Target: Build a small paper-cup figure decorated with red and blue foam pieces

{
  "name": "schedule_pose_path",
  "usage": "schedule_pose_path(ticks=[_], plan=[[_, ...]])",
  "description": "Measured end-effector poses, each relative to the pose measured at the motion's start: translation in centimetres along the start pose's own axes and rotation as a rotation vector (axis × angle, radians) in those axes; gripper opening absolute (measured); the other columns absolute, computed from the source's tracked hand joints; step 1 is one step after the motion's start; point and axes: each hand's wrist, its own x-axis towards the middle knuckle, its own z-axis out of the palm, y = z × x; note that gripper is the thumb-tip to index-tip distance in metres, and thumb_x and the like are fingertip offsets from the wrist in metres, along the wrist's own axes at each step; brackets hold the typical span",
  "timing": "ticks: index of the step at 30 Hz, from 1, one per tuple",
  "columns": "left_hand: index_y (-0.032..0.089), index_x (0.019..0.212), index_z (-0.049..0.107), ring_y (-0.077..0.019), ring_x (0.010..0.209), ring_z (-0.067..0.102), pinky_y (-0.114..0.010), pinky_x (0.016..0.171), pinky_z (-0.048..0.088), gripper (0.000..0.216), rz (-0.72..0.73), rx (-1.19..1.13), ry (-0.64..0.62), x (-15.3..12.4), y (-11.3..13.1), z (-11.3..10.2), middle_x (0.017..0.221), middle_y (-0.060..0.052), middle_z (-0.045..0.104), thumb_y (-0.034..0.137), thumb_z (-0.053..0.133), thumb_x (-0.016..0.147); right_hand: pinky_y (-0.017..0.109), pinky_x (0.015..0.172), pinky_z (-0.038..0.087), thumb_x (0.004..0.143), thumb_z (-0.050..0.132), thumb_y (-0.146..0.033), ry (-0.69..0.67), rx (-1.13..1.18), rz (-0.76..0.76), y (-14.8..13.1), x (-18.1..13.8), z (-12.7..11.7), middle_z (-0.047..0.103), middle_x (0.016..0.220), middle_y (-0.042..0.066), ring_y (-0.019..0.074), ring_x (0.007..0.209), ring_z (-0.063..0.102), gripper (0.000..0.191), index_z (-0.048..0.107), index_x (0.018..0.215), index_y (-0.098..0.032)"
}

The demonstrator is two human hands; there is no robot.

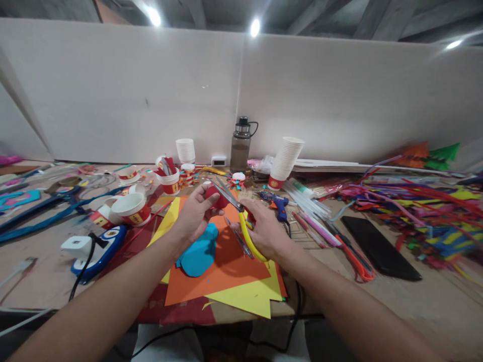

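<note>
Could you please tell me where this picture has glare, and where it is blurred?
Head view: glare spreads around the ceiling lights along the top; the colourful strips at the far right look smeared; the scissors in the right hand look sharper.

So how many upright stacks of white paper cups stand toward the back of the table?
2. A shorter stack stands left of the dark bottle, its base partly hidden; a taller stack stands to the bottle's right. Others may be hidden.
</note>
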Motion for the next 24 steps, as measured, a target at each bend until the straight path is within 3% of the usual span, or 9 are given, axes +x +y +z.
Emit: schedule_pose_path(ticks=[6, 24], plan=[[0.016, 0.094, 0.059, -0.0109, 0.064, 0.063, -0.021, 0.051, 0.054, 0.036, 0.007, 0.007, -0.026, 0.05, -0.16, -0.15, 0.079, 0.001, 0.066, 0.026, 0.082, 0.067, 0.032, 0.070, 0.040, 0.085, 0.059, -0.054, -0.004, -0.030, -0.001, -0.15, -0.01, -0.26, 0.057, 0.087, 0.006, 0.0194, 0.077, 0.051, 0.045, 0.059, 0.111, -0.018], [0.014, 0.081, 0.065, -0.0139, 0.064, 0.065, -0.020, 0.048, 0.048, 0.025, 0.012, 0.112, -0.046, -0.10, -0.23, 0.10, 0.073, -0.003, 0.069, 0.030, 0.081, 0.068, 0.038, 0.082, 0.045, 0.087, 0.058, -0.050, -0.023, -0.054, -0.042, 0.06, -0.41, -0.42, 0.055, 0.103, 0.010, 0.0239, 0.092, 0.055, 0.045, 0.055, 0.120, -0.020]])
